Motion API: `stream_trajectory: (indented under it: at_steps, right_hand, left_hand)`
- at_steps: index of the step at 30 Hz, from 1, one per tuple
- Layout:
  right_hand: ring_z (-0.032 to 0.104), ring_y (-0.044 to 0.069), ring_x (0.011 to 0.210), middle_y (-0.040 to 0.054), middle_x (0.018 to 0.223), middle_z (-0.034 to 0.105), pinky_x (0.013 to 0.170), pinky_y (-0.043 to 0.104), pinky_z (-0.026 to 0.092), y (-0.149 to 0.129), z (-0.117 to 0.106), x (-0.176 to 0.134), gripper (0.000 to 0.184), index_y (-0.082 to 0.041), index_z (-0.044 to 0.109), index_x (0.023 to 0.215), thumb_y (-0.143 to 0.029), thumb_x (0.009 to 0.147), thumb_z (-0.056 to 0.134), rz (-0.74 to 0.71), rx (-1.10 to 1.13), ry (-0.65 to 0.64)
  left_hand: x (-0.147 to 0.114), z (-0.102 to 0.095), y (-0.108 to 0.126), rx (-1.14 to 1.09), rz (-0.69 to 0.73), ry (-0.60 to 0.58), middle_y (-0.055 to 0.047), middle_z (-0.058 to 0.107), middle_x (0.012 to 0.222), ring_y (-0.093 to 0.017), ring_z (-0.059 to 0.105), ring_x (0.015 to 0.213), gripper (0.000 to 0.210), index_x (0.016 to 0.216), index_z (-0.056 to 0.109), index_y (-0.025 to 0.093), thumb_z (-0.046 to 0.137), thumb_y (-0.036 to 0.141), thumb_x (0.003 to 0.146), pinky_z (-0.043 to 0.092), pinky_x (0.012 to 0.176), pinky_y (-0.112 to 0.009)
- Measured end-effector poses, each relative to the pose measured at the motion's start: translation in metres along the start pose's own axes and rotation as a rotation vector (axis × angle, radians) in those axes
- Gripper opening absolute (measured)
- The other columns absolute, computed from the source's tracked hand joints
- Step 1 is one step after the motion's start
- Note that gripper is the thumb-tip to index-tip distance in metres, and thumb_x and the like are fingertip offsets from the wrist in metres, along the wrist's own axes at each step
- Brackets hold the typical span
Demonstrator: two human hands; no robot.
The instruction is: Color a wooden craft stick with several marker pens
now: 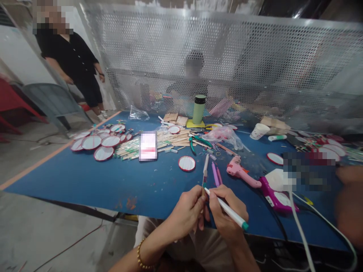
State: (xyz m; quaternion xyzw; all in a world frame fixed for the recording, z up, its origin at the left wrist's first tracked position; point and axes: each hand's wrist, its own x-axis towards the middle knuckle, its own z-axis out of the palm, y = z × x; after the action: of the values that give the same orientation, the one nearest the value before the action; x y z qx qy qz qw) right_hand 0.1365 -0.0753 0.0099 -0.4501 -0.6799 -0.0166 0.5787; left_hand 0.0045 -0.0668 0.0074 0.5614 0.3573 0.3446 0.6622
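My right hand (227, 207) grips a white marker pen (231, 213) with a green end, its tip pointing up and left. My left hand (188, 211) is closed around a thin wooden stick (203, 192), mostly hidden by the fingers. Green shows at the stick's upper end, right by the pen tip; whether they touch is hard to tell. Both hands are close together over the table's near edge. Just beyond them lie a whitish pen (206, 164) and a purple pen (215, 173). A round white disc with a red rim (186, 163) rests farther left.
A pink glue gun (244, 172) and a magenta power strip (278, 196) with cables lie at right. Wooden sticks (178, 138), green-handled pliers (193, 145), a phone (148, 146), red-rimmed discs (103, 153), a paper cup (259, 130) and a green bottle (199, 109) stand or lie farther back. A person (75, 56) stands left.
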Motion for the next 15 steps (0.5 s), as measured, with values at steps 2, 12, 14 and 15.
stream_trajectory:
  at_steps: [2, 12, 14, 15]
  right_hand:
    - [0.065, 0.011, 0.053, 0.0002, 0.065, 0.069, 0.053, 0.021, 0.052, 0.0001, -0.0001, -0.0003, 0.016, -0.019, 0.064, 0.076, -0.012, 0.088, 0.058, -0.001, -0.004, 0.001]
    - [0.066, 0.012, 0.057, -0.0005, 0.066, 0.069, 0.055, 0.021, 0.053, -0.0034, -0.0008, -0.0022, 0.017, -0.02, 0.063, 0.079, -0.007, 0.088, 0.057, 0.006, 0.047, 0.03]
    - [0.067, 0.012, 0.057, -0.0003, 0.067, 0.07, 0.056, 0.021, 0.054, -0.0049, -0.0005, -0.001, 0.017, -0.02, 0.063, 0.078, -0.007, 0.087, 0.057, -0.007, 0.056, 0.031]
    - [0.067, 0.012, 0.058, -0.0003, 0.067, 0.07, 0.056, 0.02, 0.054, -0.0054, -0.0004, -0.0004, 0.017, -0.02, 0.063, 0.078, -0.006, 0.087, 0.057, -0.013, 0.062, 0.032]
  left_hand:
    - [0.0001, -0.0004, -0.0013, -0.004, -0.002, -0.008, 0.006, 0.056, 0.059, -0.007, 0.049, 0.036, 0.039, 0.084, 0.042, 0.022, 0.045, 0.06, 0.094, 0.033, 0.034, -0.015]
    - [0.0003, -0.0004, -0.0003, -0.019, -0.039, -0.001, 0.006, 0.057, 0.059, -0.006, 0.047, 0.034, 0.041, 0.084, 0.045, 0.021, 0.046, 0.062, 0.092, 0.032, 0.031, -0.015]
    - [-0.0002, -0.0001, 0.0012, -0.023, -0.037, -0.004, 0.006, 0.056, 0.057, -0.006, 0.046, 0.033, 0.04, 0.084, 0.045, 0.022, 0.045, 0.061, 0.092, 0.032, 0.031, -0.015]
    - [-0.0004, 0.0, 0.0016, -0.025, -0.034, -0.006, 0.006, 0.055, 0.056, -0.007, 0.045, 0.033, 0.04, 0.083, 0.045, 0.022, 0.045, 0.061, 0.093, 0.032, 0.031, -0.016]
